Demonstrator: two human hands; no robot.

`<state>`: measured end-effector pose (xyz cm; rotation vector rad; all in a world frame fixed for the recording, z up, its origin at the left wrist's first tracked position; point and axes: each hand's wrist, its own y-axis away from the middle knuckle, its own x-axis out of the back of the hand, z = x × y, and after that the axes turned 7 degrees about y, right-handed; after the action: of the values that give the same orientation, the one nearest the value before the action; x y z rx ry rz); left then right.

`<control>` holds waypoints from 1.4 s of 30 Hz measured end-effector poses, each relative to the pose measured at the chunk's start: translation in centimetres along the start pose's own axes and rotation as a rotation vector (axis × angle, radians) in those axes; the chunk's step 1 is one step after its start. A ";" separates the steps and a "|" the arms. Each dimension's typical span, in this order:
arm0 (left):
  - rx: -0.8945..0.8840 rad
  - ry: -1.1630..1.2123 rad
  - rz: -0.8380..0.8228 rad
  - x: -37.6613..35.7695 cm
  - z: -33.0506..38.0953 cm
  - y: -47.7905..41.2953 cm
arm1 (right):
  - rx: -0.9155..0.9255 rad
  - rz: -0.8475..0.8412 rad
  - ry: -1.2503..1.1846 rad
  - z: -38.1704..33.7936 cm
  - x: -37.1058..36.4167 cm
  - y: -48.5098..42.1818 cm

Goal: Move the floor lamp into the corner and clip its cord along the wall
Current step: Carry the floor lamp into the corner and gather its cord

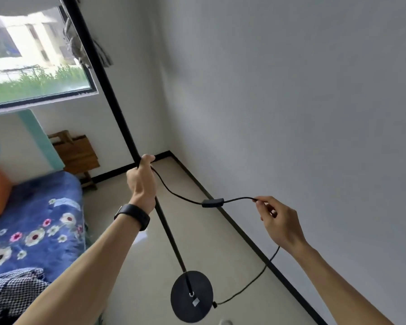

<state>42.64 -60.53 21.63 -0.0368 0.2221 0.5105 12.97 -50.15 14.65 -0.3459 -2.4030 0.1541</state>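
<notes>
The floor lamp has a thin black pole rising from a round black base low in the view. My left hand is wrapped around the pole about mid-height and also grips the black cord there. The cord sags to the right through an inline switch. My right hand pinches the cord just past the switch. From that hand the cord loops down to the base. The room corner lies beyond the left hand.
A bed with a blue flowered cover fills the left side. A folded wooden table leans on the far wall under the window. A white wall with black skirting runs along the right. The beige floor lies between them.
</notes>
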 end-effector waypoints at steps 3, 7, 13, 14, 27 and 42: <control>-0.008 -0.018 0.064 -1.3 -0.5 -7.6 | 0.027 -0.064 -0.023 -0.6 -4.4 -7.6; -0.007 -0.051 0.153 -2.8 -0.9 -17.2 | 0.023 -0.158 -0.044 -1.7 -9.6 -17.3; 0.001 -0.047 0.274 -4.1 -1.6 -30.4 | 0.000 -0.248 -0.045 -3.6 -16.5 -29.8; 0.005 -0.046 0.284 -4.3 -1.9 -32.6 | -0.003 -0.260 -0.042 -4.0 -17.7 -31.8; 0.150 -0.025 0.260 -8.5 -6.7 -63.5 | -0.126 -0.266 -0.040 -10.4 -37.7 -56.1; 0.252 -0.134 0.132 -22.6 -12.0 -94.5 | -0.294 -0.183 -0.061 -13.0 -54.8 -82.0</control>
<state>67.21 -154.88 12.94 0.2581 0.1572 0.6104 44.30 -144.20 6.70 -0.2541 -2.5051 -0.2772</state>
